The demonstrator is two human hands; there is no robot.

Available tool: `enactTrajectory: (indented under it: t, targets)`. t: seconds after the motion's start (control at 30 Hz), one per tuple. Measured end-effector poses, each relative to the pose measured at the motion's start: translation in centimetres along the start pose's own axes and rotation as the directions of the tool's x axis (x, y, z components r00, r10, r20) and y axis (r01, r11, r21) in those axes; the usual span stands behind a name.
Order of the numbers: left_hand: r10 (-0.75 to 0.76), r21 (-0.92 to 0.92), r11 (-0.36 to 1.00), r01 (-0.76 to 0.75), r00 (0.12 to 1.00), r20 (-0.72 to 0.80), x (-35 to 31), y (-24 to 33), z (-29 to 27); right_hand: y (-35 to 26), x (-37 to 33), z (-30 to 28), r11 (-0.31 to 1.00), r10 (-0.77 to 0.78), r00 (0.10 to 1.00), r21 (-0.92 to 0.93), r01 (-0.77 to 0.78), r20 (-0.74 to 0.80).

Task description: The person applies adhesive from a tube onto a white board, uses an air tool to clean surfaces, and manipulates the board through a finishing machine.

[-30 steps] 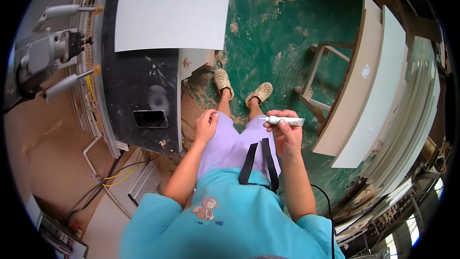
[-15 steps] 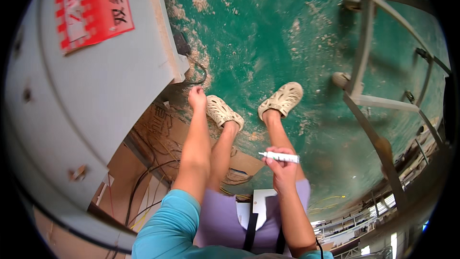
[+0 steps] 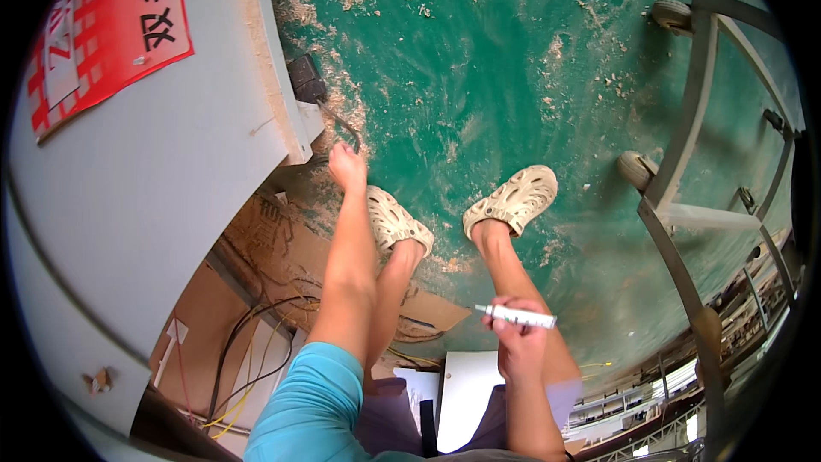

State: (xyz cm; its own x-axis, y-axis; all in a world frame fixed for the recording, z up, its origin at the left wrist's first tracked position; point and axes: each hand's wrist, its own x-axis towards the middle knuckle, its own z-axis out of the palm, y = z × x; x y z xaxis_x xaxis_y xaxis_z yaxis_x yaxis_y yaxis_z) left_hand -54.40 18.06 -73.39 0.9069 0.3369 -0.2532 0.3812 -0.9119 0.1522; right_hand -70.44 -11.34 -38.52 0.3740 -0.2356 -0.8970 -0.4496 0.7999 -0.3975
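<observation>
White marker (image 3: 516, 316) gripped in right hand (image 3: 516, 335); left hand (image 3: 346, 166) well apart.

Green painted floor (image 3: 479, 77), sawdust all over. Grey machine cabinet (image 3: 162, 171) left with red label (image 3: 103, 26). Wheeled metal cart frame (image 3: 684, 162) right. Loose cables (image 3: 248, 351) underneath.

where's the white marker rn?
Head view, lower right: white marker held level in the right hand, above the right knee, below the right sandal.
</observation>
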Motion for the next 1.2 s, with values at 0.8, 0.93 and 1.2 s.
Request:
enactTrajectory:
  t: [0.8,0.93,1.2]
  targets:
    - [0.562,-0.746,-0.509,0.430,0.822,0.091,-25.4,38.3,-76.2,-32.6,-38.0,22.1,0.647,-0.760,0.473,0.447,0.618,0.445]
    - [0.652,-0.554,-0.627,0.547,0.758,0.011,-28.3,39.8,-83.6,-36.3,-45.4,24.2,0.575,-0.812,0.349,0.536,0.618,0.468]
    - [0.597,-0.568,-0.717,0.403,0.776,-0.203,-31.2,42.0,-91.7,-40.7,-53.0,25.4,0.486,-0.833,0.145,0.579,0.654,0.534]
